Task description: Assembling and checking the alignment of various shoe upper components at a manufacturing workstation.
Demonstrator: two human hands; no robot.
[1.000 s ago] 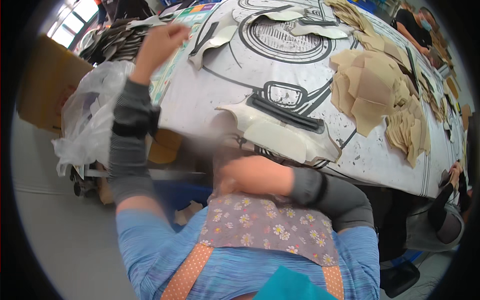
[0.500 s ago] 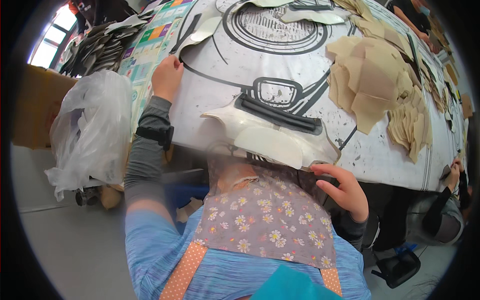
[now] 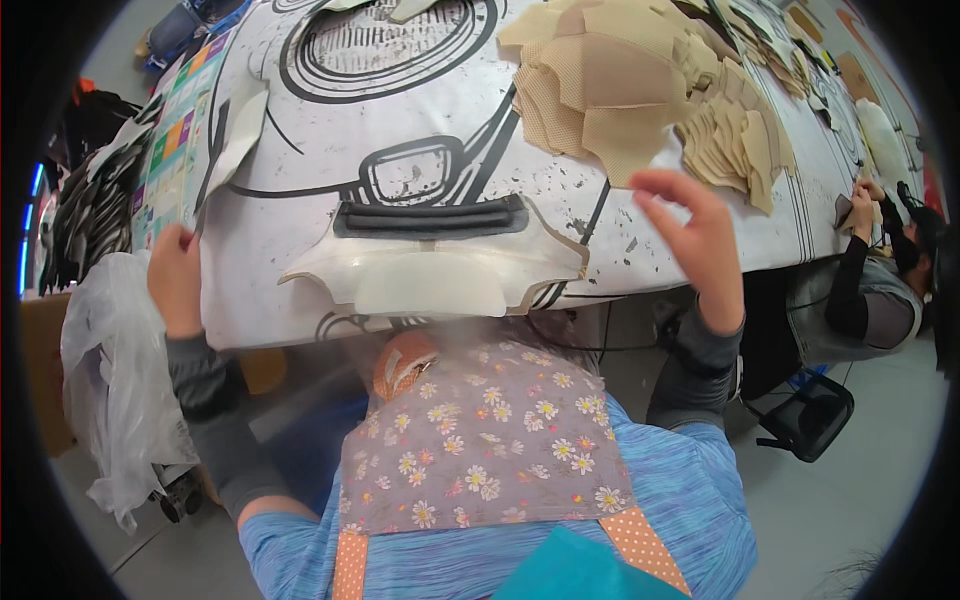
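Wears a flowered cloth apron (image 3: 480, 430), bottom centre. Has a smooth, winged white panel (image 3: 430, 285) with a ribbed black strip (image 3: 430, 217) laid flat at centre, presumably for reach. Curls left hand (image 3: 178, 278), mid-left, by a second white piece (image 3: 240, 138); cannot tell whether pinching. Lifts right hand (image 3: 702, 245), mid-right, with thumb and forefinger parted on nothing visible. Has beige mesh pieces (image 3: 632, 70) fanned in stacks, upper right, probably for separating.

4+ white pcs (image 3: 430, 283), 2 own hands (image 3: 703, 245) (L + R), 1 plastic bag (image 3: 115, 370)
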